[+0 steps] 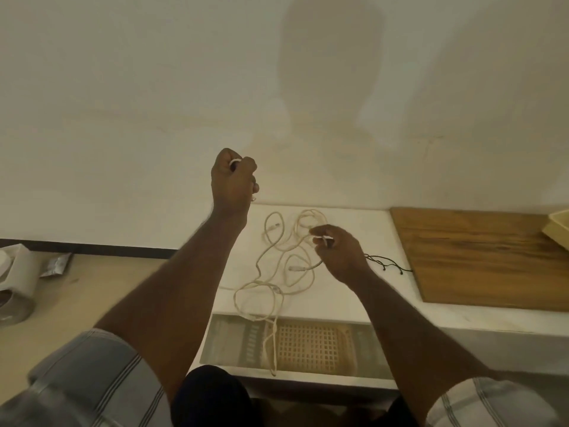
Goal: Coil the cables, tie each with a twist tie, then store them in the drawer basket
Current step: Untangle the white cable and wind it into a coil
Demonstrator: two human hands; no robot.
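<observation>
A tangle of white cables [277, 266] lies in loose loops on the white cabinet top [354, 291]; one loop hangs over the front edge into the open drawer. My left hand [234, 183] is raised above the top in a fist, shut on a bit of white cable that shows between thumb and fingers. My right hand [338, 251] is low over the tangle, pinching a white cable end at the right side of the loops. The beige lattice drawer basket [311, 343] sits in the open drawer below. Thin black twist ties [388, 265] lie just right of my right hand.
A wooden board [480, 257] covers the right of the cabinet top, with a pale tray's corner [558, 229] at the far right. A roll of tape [14, 306], a white box [18, 266] and a foil packet [57, 265] lie on the floor at left. The wall stands close behind.
</observation>
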